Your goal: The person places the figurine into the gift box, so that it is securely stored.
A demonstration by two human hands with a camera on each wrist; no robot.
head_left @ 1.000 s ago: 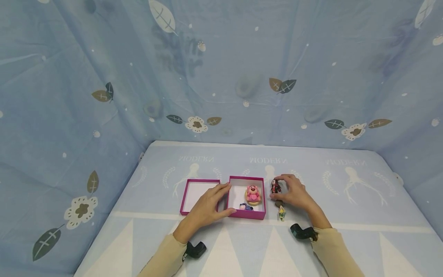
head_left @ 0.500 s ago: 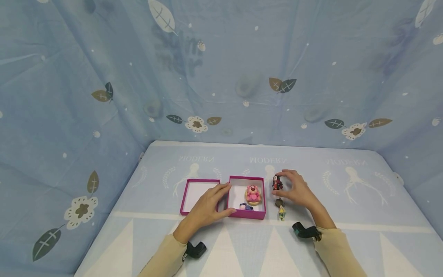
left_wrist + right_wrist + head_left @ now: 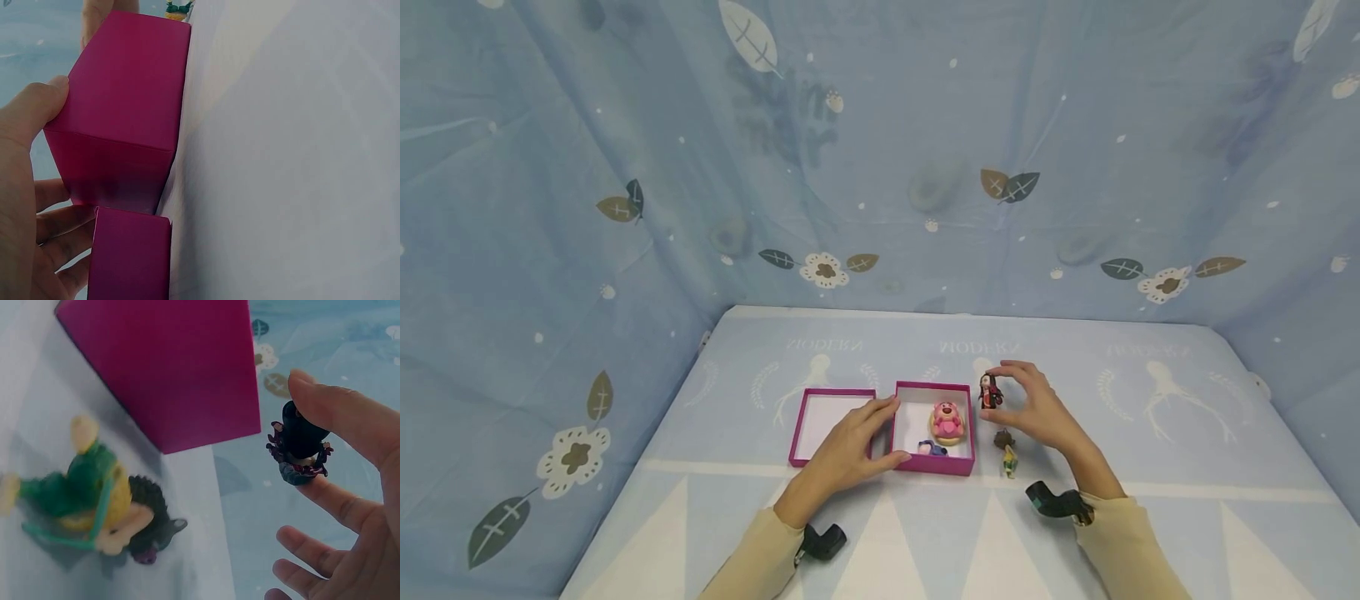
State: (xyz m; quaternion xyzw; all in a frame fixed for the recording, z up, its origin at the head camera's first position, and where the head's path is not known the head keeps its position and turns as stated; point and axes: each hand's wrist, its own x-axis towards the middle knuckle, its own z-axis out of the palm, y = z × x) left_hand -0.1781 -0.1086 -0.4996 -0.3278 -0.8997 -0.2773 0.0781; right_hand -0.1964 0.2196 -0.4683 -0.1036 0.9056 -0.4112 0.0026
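My right hand [image 3: 1037, 410] pinches a small doll figurine [image 3: 988, 392] with dark hair and dark red clothing between thumb and index finger, just right of the magenta box [image 3: 934, 468]. In the right wrist view the figurine [image 3: 299, 440] shows its dark hair, while the other fingers are spread apart from it. My left hand [image 3: 850, 446] grips the near left corner of the box, thumb [image 3: 50, 100] at the rim and fingers along the left wall. Inside the box lie a pink bear figurine [image 3: 947, 425] and a blue-purple donkey figurine [image 3: 932, 448].
A second figurine in green and yellow with dark hair [image 3: 1008, 462] lies on the table right of the box. Left of the box is the shallower magenta lid [image 3: 820, 423], white inside, partly behind the left hand. Patterned blue cloth [image 3: 880, 167] hangs behind the table.
My right hand has lifted the dark-haired figurine, moved it away from the green figurine, then shifted slightly left towards the box. The left hand has stayed at the box.
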